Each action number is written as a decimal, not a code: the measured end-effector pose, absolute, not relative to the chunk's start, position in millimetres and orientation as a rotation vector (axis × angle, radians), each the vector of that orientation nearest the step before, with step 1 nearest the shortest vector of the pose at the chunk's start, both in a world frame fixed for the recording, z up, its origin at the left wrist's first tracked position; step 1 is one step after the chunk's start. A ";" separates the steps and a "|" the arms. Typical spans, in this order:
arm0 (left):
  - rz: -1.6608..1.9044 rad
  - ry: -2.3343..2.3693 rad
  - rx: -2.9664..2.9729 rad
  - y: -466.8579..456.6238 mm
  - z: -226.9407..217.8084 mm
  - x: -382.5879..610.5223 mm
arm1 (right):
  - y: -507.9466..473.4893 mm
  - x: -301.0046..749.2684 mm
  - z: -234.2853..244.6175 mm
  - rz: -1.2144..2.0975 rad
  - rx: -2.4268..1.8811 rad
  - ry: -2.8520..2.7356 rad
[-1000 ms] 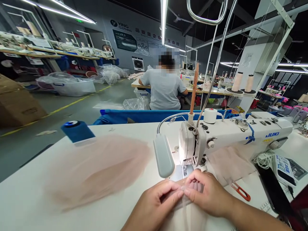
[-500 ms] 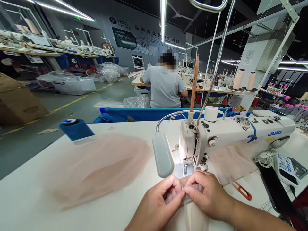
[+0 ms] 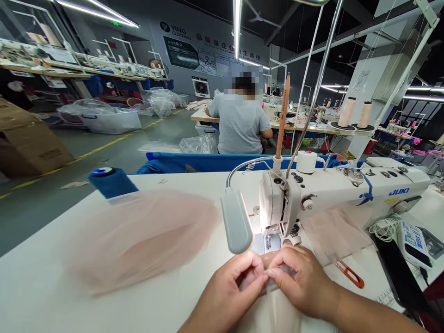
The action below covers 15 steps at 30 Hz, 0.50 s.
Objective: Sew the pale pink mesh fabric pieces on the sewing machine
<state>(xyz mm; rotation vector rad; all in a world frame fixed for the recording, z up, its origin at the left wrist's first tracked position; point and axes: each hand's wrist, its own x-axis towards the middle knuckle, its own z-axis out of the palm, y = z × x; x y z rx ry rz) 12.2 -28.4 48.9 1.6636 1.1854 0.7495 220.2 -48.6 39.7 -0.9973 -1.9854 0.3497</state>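
My left hand [image 3: 231, 289] and my right hand [image 3: 301, 277] meet at the front of the sewing machine [image 3: 333, 199]. Both pinch a piece of sheer beige fabric [image 3: 275, 312] between thumb and fingers, their thumb tips almost touching. Part of the fabric hangs below my hands toward the table's front edge; part is hidden behind my fingers. Just beyond lies the needle plate [image 3: 259, 245], lit brightly, with the presser foot above it. A grey lamp head [image 3: 237, 222] hangs left of the needle area.
More sheer beige fabric [image 3: 149, 240] spreads over the left of the table. Another beige piece [image 3: 336, 233], orange thread snips [image 3: 350, 274] and a black phone [image 3: 398, 273] lie at right. A blue thread cone [image 3: 113, 181] lies at the far-left edge. A person [image 3: 240, 122] sits ahead.
The view has shifted slightly. My hands keep the same pinch on the fabric, with hardly any movement relative to the machine.
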 end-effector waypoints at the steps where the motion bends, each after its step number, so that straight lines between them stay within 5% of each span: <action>1: 0.757 1.176 1.661 -29.4 49.9 12.2 | -48.6 220.0 40.2 0.347 -0.994 -1.982; 15: 0.798 1.257 1.643 -32.7 51.8 13.6 | -52.4 222.7 47.0 0.559 -1.108 -1.980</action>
